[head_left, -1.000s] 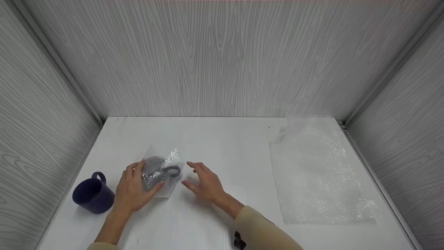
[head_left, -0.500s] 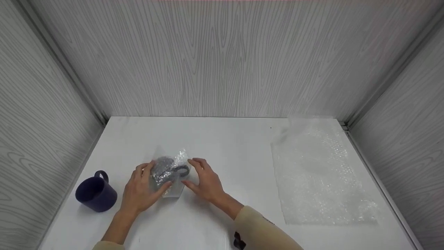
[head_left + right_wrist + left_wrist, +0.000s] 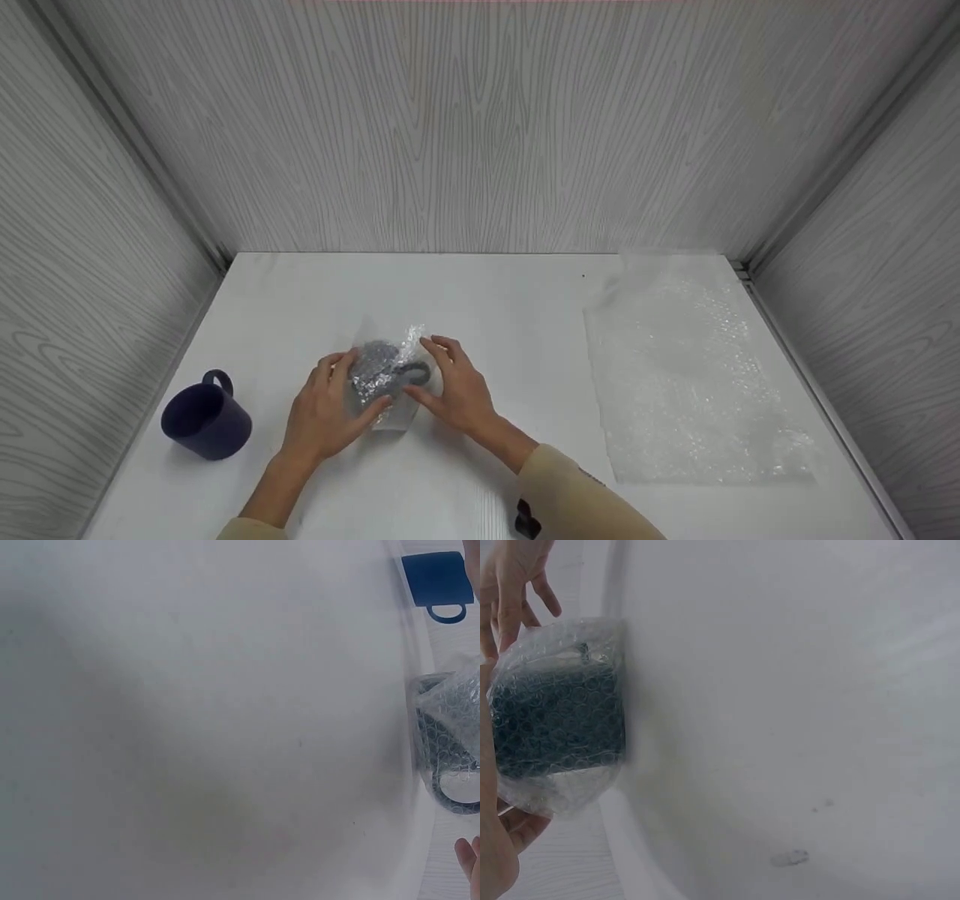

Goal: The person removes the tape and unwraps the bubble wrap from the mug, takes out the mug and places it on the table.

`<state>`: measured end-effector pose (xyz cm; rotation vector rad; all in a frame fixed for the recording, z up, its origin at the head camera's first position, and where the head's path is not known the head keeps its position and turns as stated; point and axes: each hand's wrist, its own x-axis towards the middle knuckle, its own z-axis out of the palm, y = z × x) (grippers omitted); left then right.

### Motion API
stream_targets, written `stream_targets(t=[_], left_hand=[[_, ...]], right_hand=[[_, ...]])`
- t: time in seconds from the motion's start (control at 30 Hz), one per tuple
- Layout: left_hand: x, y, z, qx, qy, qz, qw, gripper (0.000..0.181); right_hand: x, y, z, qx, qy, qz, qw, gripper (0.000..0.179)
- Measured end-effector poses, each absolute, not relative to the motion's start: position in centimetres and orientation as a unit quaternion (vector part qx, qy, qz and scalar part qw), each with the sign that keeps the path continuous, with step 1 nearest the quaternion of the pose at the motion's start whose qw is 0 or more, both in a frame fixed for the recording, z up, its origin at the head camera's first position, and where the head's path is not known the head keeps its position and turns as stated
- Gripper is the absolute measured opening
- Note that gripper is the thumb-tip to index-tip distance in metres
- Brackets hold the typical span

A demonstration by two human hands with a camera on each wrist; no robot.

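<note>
A dark mug in bubble wrap point(image 3: 376, 371) stands on the white table, its looped handle toward the right. My left hand point(image 3: 321, 414) grips its left side, fingers behind and thumb in front. On the handle side, my right hand point(image 3: 463, 391) is spread with slightly bent fingers beside the wrap; whether they touch it is unclear. The left wrist view shows the wrapped mug point(image 3: 559, 720) close up, with bubbles over its dark wall. In the right wrist view, fingertips point(image 3: 466, 856) appear a little apart from the wrapped mug point(image 3: 442, 735).
A bare dark blue mug point(image 3: 206, 420) stands at the left of the table point(image 3: 495, 300), its handle pointing away. A flat sheet of bubble wrap point(image 3: 690, 382) lies on the right. Grey wood-grain panels point(image 3: 480, 135) enclose the back and both sides.
The left hand has slid the wrapped mug to the right across the table. The right hand has shifted slightly right, and the gap between it and the mug has narrowed.
</note>
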<state>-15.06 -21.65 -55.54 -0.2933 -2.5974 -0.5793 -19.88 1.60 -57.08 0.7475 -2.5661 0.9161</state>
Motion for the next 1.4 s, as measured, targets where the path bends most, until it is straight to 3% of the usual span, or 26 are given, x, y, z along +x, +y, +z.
stream_targets(t=[0.63,1.4], left_hand=[[-14.6,-18.1,-55.9,-0.131,-0.94,-0.217,0.23,0.087],[-14.3,-15.5,-54.7,-0.168,-0.937,-0.243,0.188,0.079]], right_hand=[[-19.6,5.3,-57.4,0.238,-0.892,0.345,0.171,0.074],[-20.0,8.5,-56.7,0.196,-0.892,0.37,0.171,0.062]])
